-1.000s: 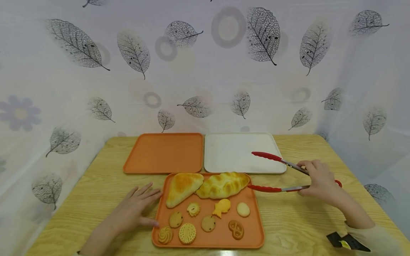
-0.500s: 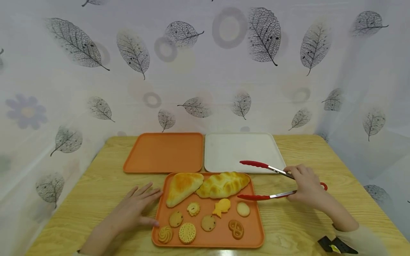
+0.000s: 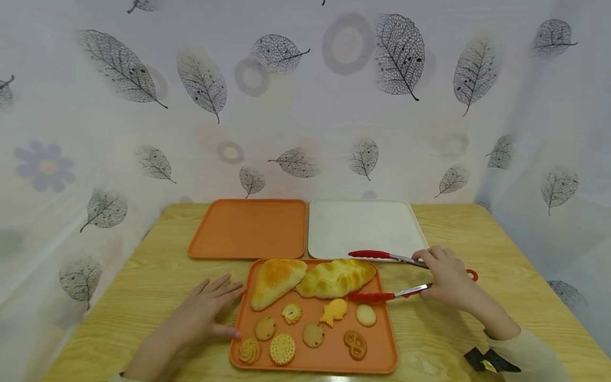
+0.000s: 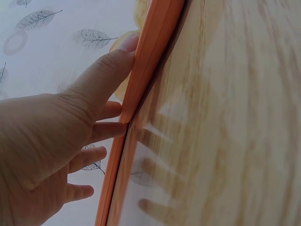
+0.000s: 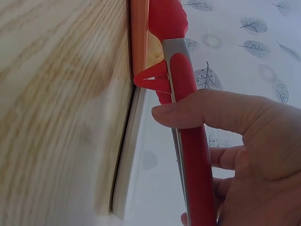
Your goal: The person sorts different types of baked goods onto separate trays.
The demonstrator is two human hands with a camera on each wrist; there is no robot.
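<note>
My right hand (image 3: 446,278) grips a pair of red-tipped metal tongs (image 5: 195,174), thumb on one arm and fingers on the other. The tongs are spread, their tips on either side of the right end of a long golden bread (image 3: 336,278). Beside it on the front orange tray (image 3: 363,363) lies a triangular bread (image 3: 277,281). Nearer the front are a fish-shaped cookie (image 3: 333,311), a pale round cookie (image 3: 366,315), a pretzel (image 3: 355,345) and several other cookies. My left hand (image 3: 205,313), fingers extended, touches the tray's left edge with its thumb (image 4: 106,70).
Behind the front tray, a second orange tray (image 3: 248,228) and a white tray (image 3: 365,228) stand side by side on the wooden table (image 3: 444,329). A leaf-patterned cloth (image 3: 305,106) hangs along the table's back and sides.
My right hand has moved left with the tongs, bringing their tips from right of the long bread to around its right end. The left hand has stayed at the tray's edge.
</note>
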